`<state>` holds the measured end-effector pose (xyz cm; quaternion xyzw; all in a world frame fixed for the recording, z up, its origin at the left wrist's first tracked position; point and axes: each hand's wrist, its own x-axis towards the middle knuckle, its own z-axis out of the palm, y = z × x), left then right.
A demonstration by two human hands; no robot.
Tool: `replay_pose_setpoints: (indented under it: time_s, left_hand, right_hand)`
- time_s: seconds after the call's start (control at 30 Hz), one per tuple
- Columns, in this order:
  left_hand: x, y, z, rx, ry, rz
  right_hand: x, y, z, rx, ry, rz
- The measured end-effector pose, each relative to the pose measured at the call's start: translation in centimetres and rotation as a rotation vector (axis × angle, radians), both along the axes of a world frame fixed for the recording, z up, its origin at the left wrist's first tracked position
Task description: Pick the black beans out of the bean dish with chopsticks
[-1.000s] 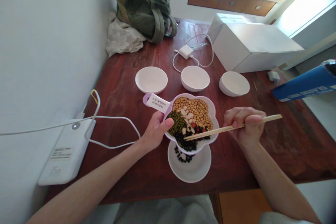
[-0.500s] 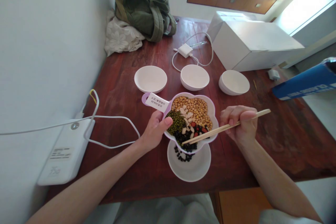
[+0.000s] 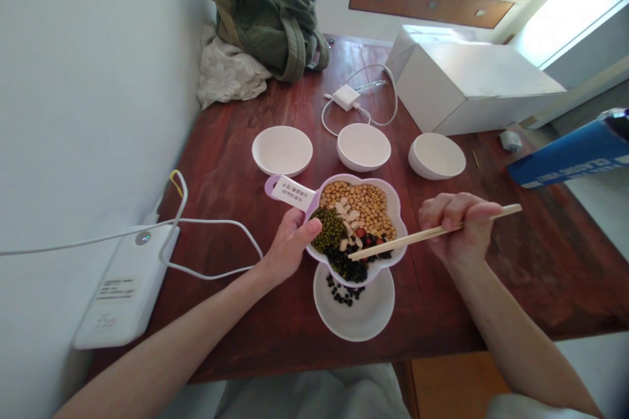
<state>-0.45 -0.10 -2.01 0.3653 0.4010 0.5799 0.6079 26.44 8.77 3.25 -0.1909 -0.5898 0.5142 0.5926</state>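
My left hand (image 3: 291,240) grips the near-left rim of a purple-edged, flower-shaped bowl (image 3: 401,236), thumb over the edge. Soybeans (image 3: 366,205), mung beans (image 3: 328,230), black beans (image 3: 351,266), peanuts (image 3: 350,216) and a few red pieces (image 3: 360,233) fill it in patches. From its upper left a handle with a white paper label (image 3: 293,192) sticks out. My right hand (image 3: 459,226) is closed around wooden chopsticks (image 3: 417,236), their tips over the black beans. Partly beneath the flower-shaped bowl, a white bowl (image 3: 354,322) holds several black beans (image 3: 344,291).
Three white bowls (image 3: 282,150) stand in a row beyond. Farther back are a charger with cable (image 3: 346,97), a white box (image 3: 466,72) and a green bag (image 3: 265,13). A white power bank (image 3: 120,294) lies left, a blue box (image 3: 565,154) right.
My right hand has shifted slightly right. The chopstick tips moved up and right and now sit closer together. My left hand and the flower-shaped bowl stay nearly in place.
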Motion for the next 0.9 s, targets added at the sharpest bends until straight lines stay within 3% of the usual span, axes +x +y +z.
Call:
replay_pose_setpoints:
  time_s: [0.4,0.7,0.9]
  left_hand:
    - [0.8,-0.1,1.6,-0.034,-0.155,0.024]
    - [0.2,-0.1,0.0,0.009,-0.085,0.018]
    - [0.2,-0.1,-0.2,0.02,-0.092,-0.009]
  right_hand:
    - [-0.1,-0.3,-0.4,0.119,-0.056,0.008]
    - [0.5,-0.4,-0.3,0.283,-0.205,0.119]
    - [0.4,0.1,0.2,0.214,-0.131,0.088]
